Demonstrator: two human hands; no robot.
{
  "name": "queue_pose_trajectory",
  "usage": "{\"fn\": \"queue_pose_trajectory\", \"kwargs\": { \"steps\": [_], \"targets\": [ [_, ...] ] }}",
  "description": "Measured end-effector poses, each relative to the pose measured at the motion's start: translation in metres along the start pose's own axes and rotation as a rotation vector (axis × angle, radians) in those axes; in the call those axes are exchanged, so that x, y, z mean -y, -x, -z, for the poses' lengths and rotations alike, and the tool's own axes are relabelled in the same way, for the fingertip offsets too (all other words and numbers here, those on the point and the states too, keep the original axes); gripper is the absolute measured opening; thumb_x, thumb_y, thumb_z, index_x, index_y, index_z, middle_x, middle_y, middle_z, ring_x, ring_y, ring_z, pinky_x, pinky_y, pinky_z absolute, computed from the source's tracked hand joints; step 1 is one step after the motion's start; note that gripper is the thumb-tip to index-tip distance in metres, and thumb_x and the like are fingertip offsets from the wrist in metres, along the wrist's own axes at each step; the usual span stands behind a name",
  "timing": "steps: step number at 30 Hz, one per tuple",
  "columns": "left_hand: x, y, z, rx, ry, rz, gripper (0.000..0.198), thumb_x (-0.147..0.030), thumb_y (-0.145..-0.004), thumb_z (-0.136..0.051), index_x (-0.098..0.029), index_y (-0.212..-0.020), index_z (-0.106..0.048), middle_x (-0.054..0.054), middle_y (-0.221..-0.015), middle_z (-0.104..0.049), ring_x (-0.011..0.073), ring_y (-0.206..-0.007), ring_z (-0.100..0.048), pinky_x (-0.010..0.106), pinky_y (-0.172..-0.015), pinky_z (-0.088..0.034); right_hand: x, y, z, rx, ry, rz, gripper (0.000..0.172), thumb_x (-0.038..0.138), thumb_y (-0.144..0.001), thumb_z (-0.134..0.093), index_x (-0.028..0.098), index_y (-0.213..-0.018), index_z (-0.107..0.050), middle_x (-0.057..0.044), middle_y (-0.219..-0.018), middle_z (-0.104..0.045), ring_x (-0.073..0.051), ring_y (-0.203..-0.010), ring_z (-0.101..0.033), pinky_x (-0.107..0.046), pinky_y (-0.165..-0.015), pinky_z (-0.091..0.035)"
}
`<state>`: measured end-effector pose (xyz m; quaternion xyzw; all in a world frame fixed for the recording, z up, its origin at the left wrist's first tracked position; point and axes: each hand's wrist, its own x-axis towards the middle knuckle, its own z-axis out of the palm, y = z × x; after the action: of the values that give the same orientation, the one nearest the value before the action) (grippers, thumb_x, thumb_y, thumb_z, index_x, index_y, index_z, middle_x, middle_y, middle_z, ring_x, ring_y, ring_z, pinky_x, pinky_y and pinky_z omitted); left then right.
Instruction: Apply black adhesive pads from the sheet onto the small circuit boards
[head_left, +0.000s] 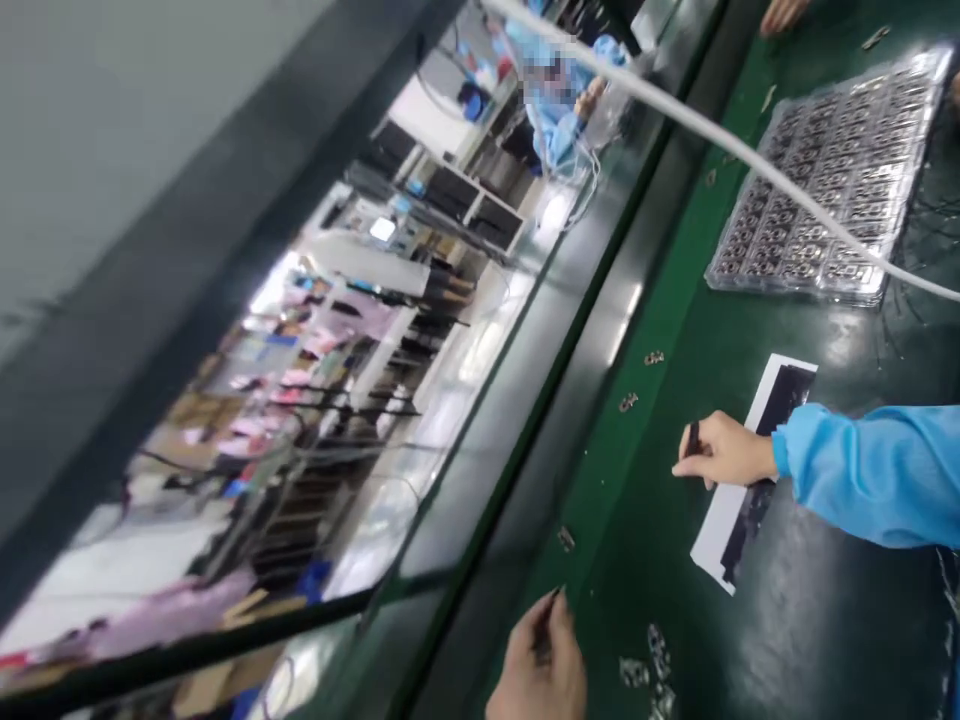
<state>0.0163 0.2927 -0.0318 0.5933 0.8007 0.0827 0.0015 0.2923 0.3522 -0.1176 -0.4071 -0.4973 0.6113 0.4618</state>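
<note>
My left hand (536, 660) is at the bottom edge, its fingers closed around a small dark piece whose tip shows above the fingertips. Out of a blue sleeve on the right comes my right hand (724, 452), pinching a short, slim black object (693, 437). Under that wrist lies a white backing sheet (712, 545) carrying a strip of black pieces (750, 530). Just above my left hand rests a small metal part (565, 539) on the green surface. Several similar metal parts (658, 655) lie in a loose group to its right.
A clear plastic tray (795, 296) full of small metal parts stands at the upper right. A white cable (720, 135) crosses above it. More metal parts (628, 402) lie along the green belt. Another person's hand (784, 14) shows at the top. A metal rail (600, 340) borders the belt.
</note>
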Motion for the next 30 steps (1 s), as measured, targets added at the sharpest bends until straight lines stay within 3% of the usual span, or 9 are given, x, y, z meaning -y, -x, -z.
{"fn": "queue_pose_trajectory", "kwargs": {
  "steps": [2,5,8,14,23,30],
  "targets": [
    [-0.029,0.043,-0.008,0.105,0.182,-0.245,0.023,-0.035,-0.079,-0.050,-0.027,-0.098,-0.061,0.004,-0.103,-0.069,0.0263,-0.088,-0.065,0.035,-0.077,-0.050,0.009,0.001,0.003,0.039,-0.073,-0.003,0.022,0.030,-0.069,-0.067,0.013,-0.069,-0.054,0.004,-0.049,-0.053,-0.010,-0.041,-0.057,-0.018,-0.038,-0.043],
    [-0.062,0.098,-0.028,0.260,0.326,-0.628,0.021,-0.018,-0.082,-0.047,-0.024,-0.097,-0.061,0.007,-0.116,-0.063,0.0197,-0.089,-0.065,0.028,-0.077,-0.051,0.018,0.005,0.003,0.201,-0.111,-0.064,0.027,0.034,-0.067,-0.069,0.013,-0.068,-0.052,0.005,-0.047,-0.053,-0.010,-0.039,-0.056,-0.018,-0.038,-0.043],
    [-0.076,0.129,-0.050,0.248,0.232,-0.796,0.020,-0.012,-0.085,-0.041,-0.020,-0.095,-0.058,0.013,-0.124,-0.057,0.0170,-0.078,-0.064,0.026,-0.067,-0.052,0.018,0.012,0.000,0.354,-0.047,-0.148,0.030,0.035,-0.063,-0.072,0.013,-0.065,-0.052,0.005,-0.045,-0.053,-0.010,-0.038,-0.055,-0.018,-0.037,-0.042],
    [-0.081,0.139,-0.070,0.129,0.055,-0.723,0.016,-0.014,-0.087,-0.040,-0.019,-0.086,-0.055,0.015,-0.127,-0.055,0.0174,-0.070,-0.059,0.029,-0.057,-0.050,0.007,0.018,-0.006,0.412,0.088,-0.244,0.029,0.035,-0.064,-0.071,0.013,-0.064,-0.053,0.005,-0.046,-0.053,-0.009,-0.038,-0.053,-0.018,-0.036,-0.041],
    [-0.087,0.139,-0.070,0.155,0.069,-0.674,0.016,-0.014,-0.088,-0.037,-0.020,-0.085,-0.052,0.012,-0.122,-0.058,0.0179,-0.072,-0.057,0.030,-0.060,-0.050,0.008,0.018,-0.005,0.406,0.151,-0.254,0.028,0.035,-0.064,-0.072,0.014,-0.066,-0.053,0.005,-0.049,-0.053,-0.010,-0.039,-0.055,-0.019,-0.037,-0.041],
    [-0.087,0.138,-0.071,0.186,0.072,-0.662,0.017,-0.015,-0.089,-0.037,-0.019,-0.085,-0.053,0.013,-0.124,-0.056,0.0196,-0.072,-0.059,0.033,-0.060,-0.051,0.015,0.018,-0.005,0.402,0.179,-0.264,0.016,0.022,-0.069,-0.065,0.014,-0.067,-0.052,0.005,-0.047,-0.051,-0.009,-0.038,-0.053,-0.018,-0.037,-0.039]
  ]
}}
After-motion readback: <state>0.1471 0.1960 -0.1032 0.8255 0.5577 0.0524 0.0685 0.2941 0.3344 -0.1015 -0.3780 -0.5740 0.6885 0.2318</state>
